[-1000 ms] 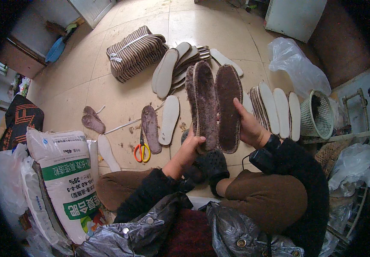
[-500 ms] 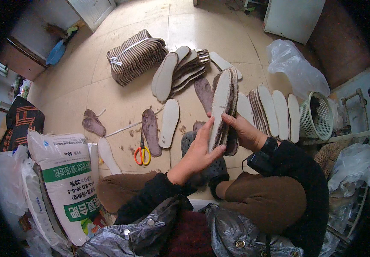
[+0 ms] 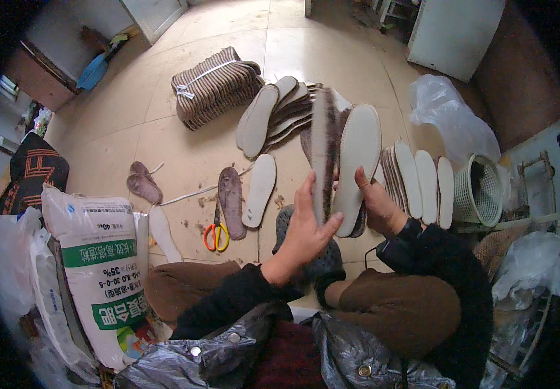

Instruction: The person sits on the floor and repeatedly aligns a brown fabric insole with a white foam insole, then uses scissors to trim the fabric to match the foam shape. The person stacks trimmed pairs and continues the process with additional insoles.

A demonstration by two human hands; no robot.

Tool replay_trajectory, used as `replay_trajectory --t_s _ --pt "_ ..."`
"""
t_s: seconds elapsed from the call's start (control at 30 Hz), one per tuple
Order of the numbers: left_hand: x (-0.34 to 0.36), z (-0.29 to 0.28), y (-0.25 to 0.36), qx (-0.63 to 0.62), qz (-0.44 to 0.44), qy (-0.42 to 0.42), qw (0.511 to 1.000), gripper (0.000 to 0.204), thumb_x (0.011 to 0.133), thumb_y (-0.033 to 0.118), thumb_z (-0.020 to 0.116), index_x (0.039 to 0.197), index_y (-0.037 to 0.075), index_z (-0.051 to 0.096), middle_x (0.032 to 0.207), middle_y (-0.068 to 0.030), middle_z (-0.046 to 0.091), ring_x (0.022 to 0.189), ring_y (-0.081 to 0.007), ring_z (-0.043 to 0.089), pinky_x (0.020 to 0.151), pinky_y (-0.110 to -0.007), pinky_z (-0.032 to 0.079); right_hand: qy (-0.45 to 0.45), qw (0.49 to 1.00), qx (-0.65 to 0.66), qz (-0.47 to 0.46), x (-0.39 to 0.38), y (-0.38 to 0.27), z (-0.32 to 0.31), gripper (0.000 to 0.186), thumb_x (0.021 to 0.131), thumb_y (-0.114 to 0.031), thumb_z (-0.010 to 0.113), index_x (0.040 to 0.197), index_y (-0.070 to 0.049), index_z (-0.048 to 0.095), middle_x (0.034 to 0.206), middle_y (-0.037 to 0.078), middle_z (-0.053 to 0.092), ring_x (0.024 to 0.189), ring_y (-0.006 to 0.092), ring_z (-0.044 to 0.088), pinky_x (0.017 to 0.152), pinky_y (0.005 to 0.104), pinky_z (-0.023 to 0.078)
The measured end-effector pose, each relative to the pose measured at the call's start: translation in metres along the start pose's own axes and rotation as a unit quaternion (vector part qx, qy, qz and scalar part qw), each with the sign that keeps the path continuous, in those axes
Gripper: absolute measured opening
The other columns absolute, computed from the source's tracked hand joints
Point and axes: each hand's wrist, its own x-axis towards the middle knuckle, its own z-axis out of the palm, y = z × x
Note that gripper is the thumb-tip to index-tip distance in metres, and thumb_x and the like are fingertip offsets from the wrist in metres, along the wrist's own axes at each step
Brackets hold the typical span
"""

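Observation:
In my left hand an insole with cream and dark fuzzy sides stands nearly edge-on, its far end blurred. My right hand grips a small stack of insoles, with a cream insole uppermost, thumb on its edge. The two held parts lean apart at the far end. Beyond them on the floor lies a loose pile of insoles, beside a tied bundle of striped edges. A row of insoles leans to the right of my right hand.
Scissors with red and yellow handles lie by a purple fuzzy insole and a cream insole. A white sack stands at left. A pale green basket and a clear plastic bag are at right.
The stack held between both hands has come apart: one insole tilts in my left hand, the others are turned cream face up in my right. The view has shifted slightly.

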Motion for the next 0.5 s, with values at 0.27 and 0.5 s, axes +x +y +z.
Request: replay_trajectory --t_s 0.27,0.5 --pt "-0.004 0.008 -0.002 -0.065 -0.04 -0.038 0.996 0.078 0.086 0.028 0.058 0.142 -0.001 0.013 0.138 -0.0222 0.028 0.129 -0.0336 0.03 0.108 -0.041 0.023 -0.011 0.998 0.06 0.004 0.005 0.008 -0.008 0.067 0.088 -0.054 0.051 0.134 -0.007 0.033 0.121 0.01 0.052 0.106 0.0243 0.055 0.086 0.0389 0.05" --pt "-0.015 0.025 -0.016 -0.082 -0.068 -0.055 0.993 0.085 0.085 0.023 0.063 0.143 0.002 0.004 0.141 -0.0197 0.024 0.131 -0.0296 0.029 0.107 -0.04 0.026 0.031 0.957 -0.242 -0.158 0.006 0.01 -0.002 0.073 0.086 -0.048 0.061 0.133 -0.003 0.029 0.118 0.014 0.051 0.109 0.0228 0.051 0.094 0.0356 0.042"
